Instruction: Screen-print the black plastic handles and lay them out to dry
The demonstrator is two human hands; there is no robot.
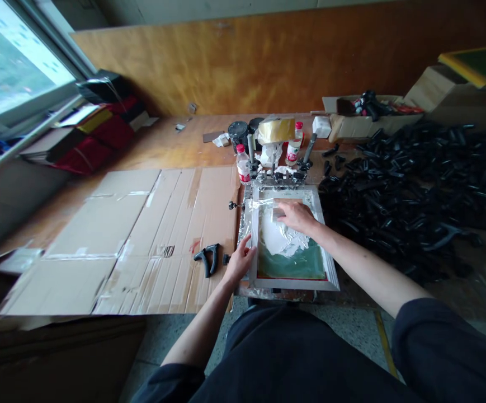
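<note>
A screen-printing frame [331, 275] lies flat in front of me, with green mesh [288, 266] and a thick patch of white ink [274, 238] on it. My right hand [296, 216] is over the upper part of the mesh, fingers closed on a small pale scraper [277, 213] smeared with ink. Much of the scraper is hidden by the fingers. At the frame's left edge, my left hand [240, 259] grips the rim. Metal clamps [274, 178] hold the far end of the frame. Left of my left hand, a black handle-shaped plastic part [209, 259] rests on cardboard.
Flattened cardboard [133, 224] covers the table's left side. A large heap of black plastic parts [394, 196] lies on the right. Behind the clamps stand two red-capped bottles [243, 165], a dark can [238, 133] and a tape roll [276, 130]. An open carton [355, 127] sits farther back.
</note>
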